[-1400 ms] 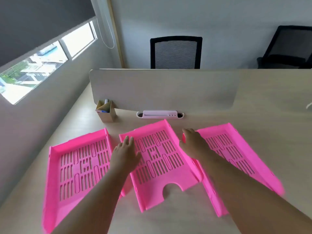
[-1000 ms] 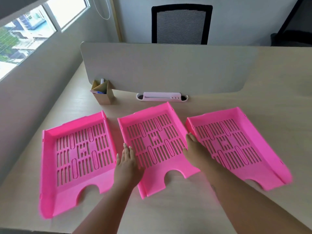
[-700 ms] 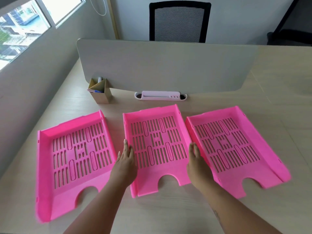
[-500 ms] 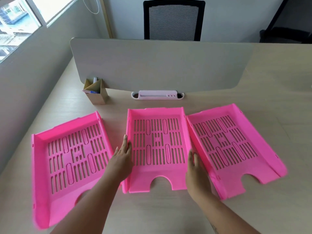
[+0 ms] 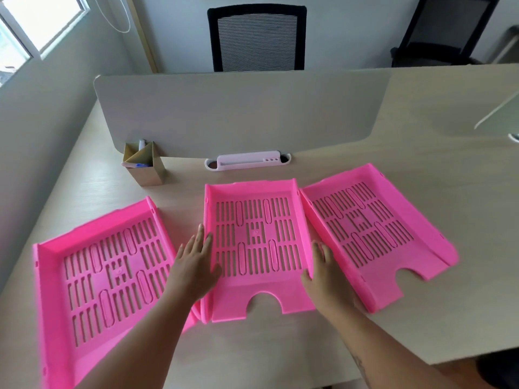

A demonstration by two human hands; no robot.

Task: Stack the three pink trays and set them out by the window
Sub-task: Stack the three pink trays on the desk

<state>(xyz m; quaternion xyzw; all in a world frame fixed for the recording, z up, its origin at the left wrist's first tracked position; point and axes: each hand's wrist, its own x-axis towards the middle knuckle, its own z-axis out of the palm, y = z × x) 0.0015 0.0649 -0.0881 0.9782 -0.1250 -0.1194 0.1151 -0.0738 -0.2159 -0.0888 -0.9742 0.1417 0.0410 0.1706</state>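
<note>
- Left hand (image 5: 195, 266) lies flat, palm down, fingers together and pointing forward; forearm bare, reaching in from the lower left
- Right hand (image 5: 327, 279) is turned on edge, fingers extended forward, thumb tucked low; bare forearm enters from the lower right

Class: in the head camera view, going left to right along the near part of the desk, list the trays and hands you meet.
Left pink tray → left hand → middle pink tray → right hand → right pink tray.
</note>
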